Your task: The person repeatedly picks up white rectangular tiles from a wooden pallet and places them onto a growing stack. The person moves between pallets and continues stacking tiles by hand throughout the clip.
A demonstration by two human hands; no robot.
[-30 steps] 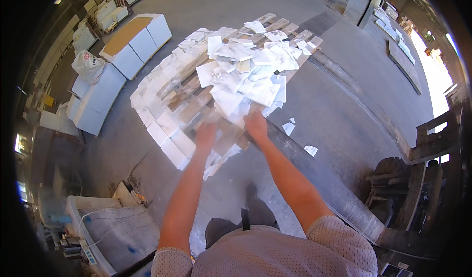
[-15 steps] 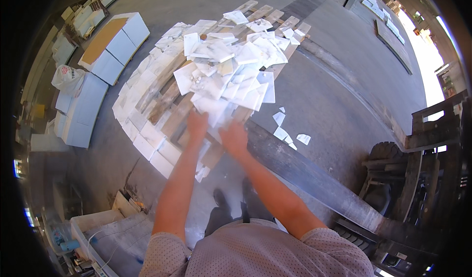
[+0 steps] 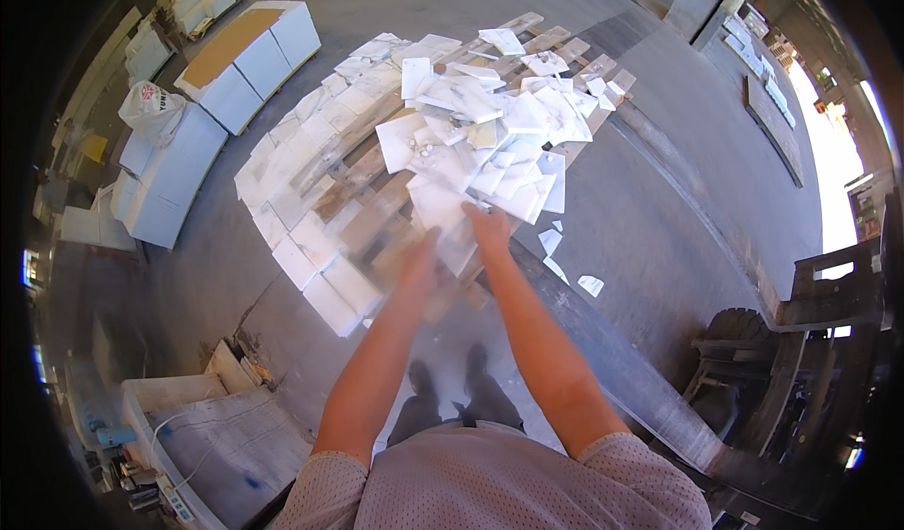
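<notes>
Two hands (image 3: 457, 243), one wooden pallet (image 3: 367, 215), one white sack (image 3: 151, 111), and marble offcuts (image 3: 490, 144) too many to count.

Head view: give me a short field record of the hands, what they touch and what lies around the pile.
left hand: stretched to the near edge of the pile, by a white tile piece; grip not clear
right hand: on the same tile piece, fingers over its near edge
pile of white tile pieces: loose, overlapping, heaped on a wooden pallet
stacked white tiles: in rows along the pallet's left side
loose fragments: on the concrete floor, right of the pile
white cabinets: far left
white sack: on a cabinet, left
</notes>
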